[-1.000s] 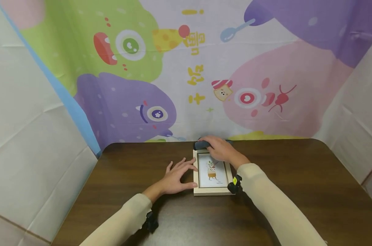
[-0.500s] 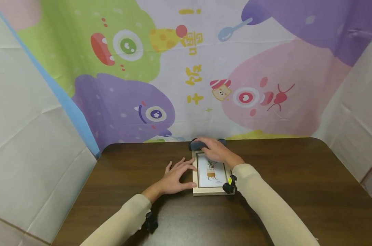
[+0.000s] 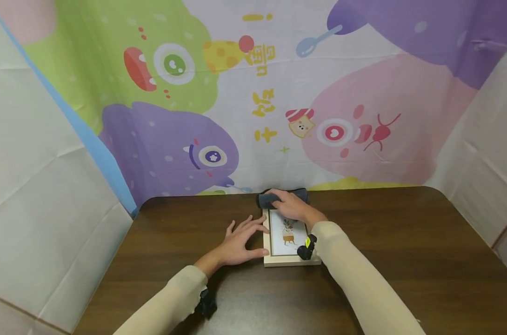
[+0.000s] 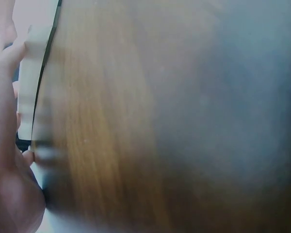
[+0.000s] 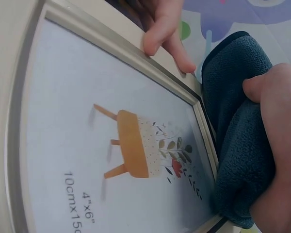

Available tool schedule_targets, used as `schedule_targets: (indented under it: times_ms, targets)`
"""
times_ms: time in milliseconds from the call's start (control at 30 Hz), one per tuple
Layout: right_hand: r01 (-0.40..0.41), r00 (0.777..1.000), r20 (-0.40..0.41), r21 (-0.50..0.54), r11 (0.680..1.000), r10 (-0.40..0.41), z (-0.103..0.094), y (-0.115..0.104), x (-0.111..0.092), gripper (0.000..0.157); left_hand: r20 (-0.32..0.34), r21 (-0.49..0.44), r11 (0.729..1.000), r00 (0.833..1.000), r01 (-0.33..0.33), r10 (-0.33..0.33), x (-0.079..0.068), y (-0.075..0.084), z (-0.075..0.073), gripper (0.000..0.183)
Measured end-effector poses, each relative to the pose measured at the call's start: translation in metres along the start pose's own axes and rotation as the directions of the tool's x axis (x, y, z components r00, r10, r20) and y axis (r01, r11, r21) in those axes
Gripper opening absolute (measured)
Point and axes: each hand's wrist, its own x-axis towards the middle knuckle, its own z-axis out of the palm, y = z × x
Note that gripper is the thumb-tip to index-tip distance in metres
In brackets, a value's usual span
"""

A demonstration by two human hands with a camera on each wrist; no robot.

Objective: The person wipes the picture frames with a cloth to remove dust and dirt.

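Note:
A cream picture frame (image 3: 292, 261) lies flat on the table, its printed picture of a plant pot (image 5: 131, 145) facing up. My right hand (image 3: 293, 205) grips a folded dark blue-grey cloth (image 5: 237, 121) against the far end of the frame, thumb on the near side. The cloth covers the frame's far edge. My left hand (image 3: 238, 242) is spread beside the frame, its fingertips and thumb touching the left edge. In the left wrist view, the left hand (image 4: 9, 145) shows at the far left with part of the frame's side.
The brown wooden table (image 3: 186, 214) has rounded far corners. Right behind it hangs a cartoon-printed cloth backdrop (image 3: 253, 163), close to the blue-grey cloth. Pale panels (image 3: 48, 186) stand on both sides. A black wrist camera (image 3: 307, 249) overhangs the frame's lower right.
My right hand has slid the cloth leftward along the frame's far end, and the right forearm has followed. The left hand and the frame hold their place.

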Motion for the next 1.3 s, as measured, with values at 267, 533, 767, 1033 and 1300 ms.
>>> schedule_targets:
  times_ms: [267, 533, 767, 1033, 1300]
  targets:
    - [-0.019, 1.000, 0.004, 0.019, 1.000, 0.019, 0.001, -0.006, -0.005, 0.049, -0.014, 0.006, 1.000, 1.000, -0.011, 0.011, -0.001, 0.001, -0.001, 0.054]
    - [-0.004, 1.000, 0.009, 0.031, 1.000, 0.004, 0.000, 0.005, -0.002, 0.049, -0.040, 0.014, 1.000, 0.999, -0.022, 0.023, 0.001, -0.008, 0.007, 0.055]
    - [0.013, 1.000, -0.002, 0.036, 0.999, -0.013, -0.007, 0.003, -0.009, 0.050, -0.058, 0.001, 1.000, 0.998, -0.030, 0.030, 0.003, -0.009, 0.010, 0.056]
    - [0.000, 1.000, -0.002, 0.013, 1.000, 0.000, -0.023, 0.013, -0.015, 0.052, -0.019, 0.036, 0.999, 1.000, 0.013, -0.012, 0.004, 0.004, 0.003, 0.054]
    - [-0.011, 1.000, -0.028, 0.027, 1.000, 0.012, -0.045, 0.040, -0.023, 0.054, -0.026, 0.027, 0.999, 0.999, 0.021, -0.020, 0.002, 0.002, 0.002, 0.053]
